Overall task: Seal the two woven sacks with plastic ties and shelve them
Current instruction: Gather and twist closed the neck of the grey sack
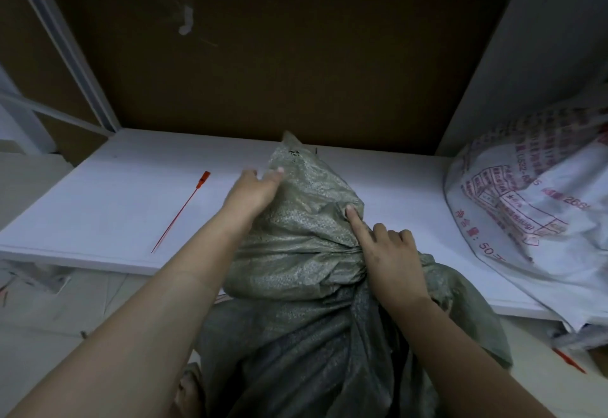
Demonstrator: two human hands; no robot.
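Centrally, the green woven sack (306,240) leans over the front edge of the white shelf (115,207), its top lying on the board. The right hand (394,256) clenches the bunched neck at that front edge, with its index finger (357,220) stretched out onto the fabric. The left hand (255,192) grasps the loose mouth flap farther in. A red plastic tie (179,213) lies apart toward the shelf's left end. A white printed sack (533,213) slumps at the right end.
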